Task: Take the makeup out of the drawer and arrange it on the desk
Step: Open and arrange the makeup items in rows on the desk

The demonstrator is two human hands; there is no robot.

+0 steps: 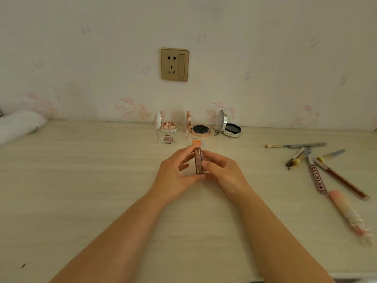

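We see both sets of fingers curled round a small brown rectangular case (199, 161), held edge-up at desk centre: left hand (175, 172) grips its near-left side w/ thumb low, right hand (222, 172) pinches it from the right, thumb on the side face. Whether the case touches the desk (81, 180) we can't tell. Just beyond the fingertips sits a clear square pan w/ orange powder (196, 142), and left of it a clear pan w/ pink powder (168, 139). Behind those, near the wall edge, three round compacts stand open: white-and-rose-gold compact (166, 126), rose-gold compact w/ black puff (199, 129), silver compact (230, 127). Wide bare room lies left of the hands and toward the near edge. Far right, well apart, a loose scatter of brushes (299, 152), two long brown lip-gloss tubes (326, 178) and a pink-handled brush (346, 211). Desk is pale wood-grain laminate, matte. Wall has pale cartoon-cat wallpaper and a gold socket plate (174, 64); a white roll (18, 125) lies far left.
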